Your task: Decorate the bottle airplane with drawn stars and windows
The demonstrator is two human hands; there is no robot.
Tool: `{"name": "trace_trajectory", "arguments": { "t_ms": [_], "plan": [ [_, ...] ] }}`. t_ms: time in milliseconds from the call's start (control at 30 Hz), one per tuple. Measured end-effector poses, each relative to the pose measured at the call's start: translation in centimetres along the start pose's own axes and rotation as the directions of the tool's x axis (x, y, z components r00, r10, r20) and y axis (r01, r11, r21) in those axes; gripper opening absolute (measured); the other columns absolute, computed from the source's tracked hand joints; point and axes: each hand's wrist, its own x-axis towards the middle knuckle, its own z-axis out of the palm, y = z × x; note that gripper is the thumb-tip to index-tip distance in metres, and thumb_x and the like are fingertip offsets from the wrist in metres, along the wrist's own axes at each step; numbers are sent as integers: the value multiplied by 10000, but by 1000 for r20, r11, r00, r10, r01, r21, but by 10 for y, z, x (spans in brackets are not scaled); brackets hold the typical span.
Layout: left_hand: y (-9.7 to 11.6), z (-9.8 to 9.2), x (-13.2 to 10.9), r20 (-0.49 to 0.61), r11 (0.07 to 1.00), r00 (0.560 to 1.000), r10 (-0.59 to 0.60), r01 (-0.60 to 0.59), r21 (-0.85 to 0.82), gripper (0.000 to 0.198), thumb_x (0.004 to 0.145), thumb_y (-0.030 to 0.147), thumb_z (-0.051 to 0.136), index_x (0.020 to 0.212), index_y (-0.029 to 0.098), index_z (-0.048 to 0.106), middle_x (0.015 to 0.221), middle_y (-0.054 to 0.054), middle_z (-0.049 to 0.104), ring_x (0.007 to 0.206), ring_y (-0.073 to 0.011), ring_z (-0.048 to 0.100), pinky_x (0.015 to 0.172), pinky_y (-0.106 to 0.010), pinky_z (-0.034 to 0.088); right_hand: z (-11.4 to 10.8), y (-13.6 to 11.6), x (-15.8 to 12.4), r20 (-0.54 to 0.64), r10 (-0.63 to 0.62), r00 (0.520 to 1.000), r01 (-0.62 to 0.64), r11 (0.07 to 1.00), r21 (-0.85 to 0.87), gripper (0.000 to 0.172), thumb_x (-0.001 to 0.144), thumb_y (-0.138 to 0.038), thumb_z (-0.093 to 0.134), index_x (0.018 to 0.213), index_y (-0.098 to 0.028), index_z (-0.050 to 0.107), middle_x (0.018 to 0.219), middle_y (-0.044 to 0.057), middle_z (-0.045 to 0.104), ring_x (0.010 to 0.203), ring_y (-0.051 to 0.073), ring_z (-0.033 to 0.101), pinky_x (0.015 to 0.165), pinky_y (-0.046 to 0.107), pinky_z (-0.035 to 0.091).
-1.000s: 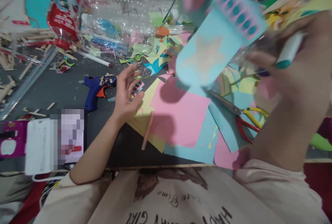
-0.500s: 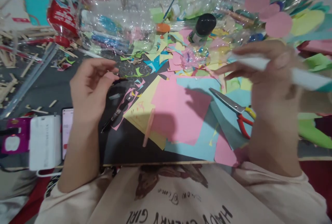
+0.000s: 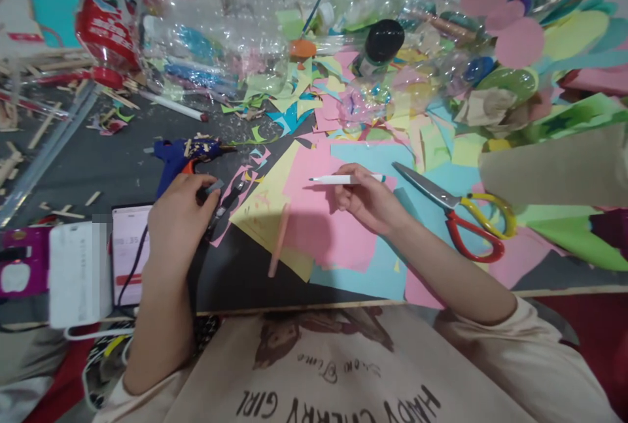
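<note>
One head-worn camera looks forward and steeply down, close over a cluttered table [image 3: 98,168].

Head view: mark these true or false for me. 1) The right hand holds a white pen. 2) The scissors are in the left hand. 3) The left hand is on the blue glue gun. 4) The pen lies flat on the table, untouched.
1) True: the right hand grips a white pen over the pink paper.
2) False: the scissors lie on the table, right of the right hand, in no hand.
3) True: the left hand is closed on the grip of the blue glue gun.
4) False: the pen is held in the right hand.
</note>
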Motion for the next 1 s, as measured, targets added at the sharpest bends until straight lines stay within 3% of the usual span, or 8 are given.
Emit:
{"name": "trace_trajectory", "arguments": {
  "t_ms": [133,267,400,500,600,800,1000],
  "plan": [
    [3,-2,0,-14,996,998,62,-61,71,66,858,298,570,841,256,617,853,-32,631,756,-241,579,624,-318,335,-5,-1,3,0,30,1000,-30,998,49,312,710,-473,729,878,-227,635,660,-13,662,676,170,666,602,286,569],
    [18,-5,1,-139,976,967,212,-202,79,135,915,348,544,887,246,629,931,-51,703,844,-268,609,736,-377,392,-5,0,2,-24,29,999,-27,998,56,308,710,-458,727,888,-231,620,655,-21,659,638,156,646,605,288,570],
    [51,9,3,-210,917,934,289,-333,-218,90,895,308,601,910,247,666,856,7,720,720,-174,614,739,-329,452,-4,-2,1,-20,-1,1000,3,998,59,283,726,-434,730,859,-233,581,646,-39,653,586,122,616,570,251,556],
    [73,31,4,-125,805,960,249,-277,-524,101,864,285,601,902,234,679,849,16,713,671,-129,603,660,-267,476,-3,-5,1,-33,-27,999,29,999,46,256,709,-398,737,813,-234,571,620,-50,654,546,116,592,544,247,548],
    [81,49,3,-60,692,979,192,-178,-700,159,867,320,574,916,213,682,947,-12,723,654,-116,621,596,-251,491,0,-6,1,-63,-36,997,37,999,12,252,684,-394,738,792,-235,575,596,-55,655,515,117,580,531,254,547],
    [75,55,-1,-179,669,924,337,-369,-645,150,876,285,584,882,216,717,888,-39,750,815,-169,677,710,-295,540,1,-3,2,-63,-49,997,48,999,-17,277,666,-409,747,787,-230,574,601,-52,672,493,118,598,517,257,550],
    [75,59,-3,-167,640,904,395,-401,-655,198,926,350,571,930,217,718,878,-38,741,752,-157,662,671,-284,521,0,1,-1,23,-78,997,79,996,-47,315,691,-437,801,797,-206,616,640,-33,697,551,120,650,582,272,578]
  ]
}}
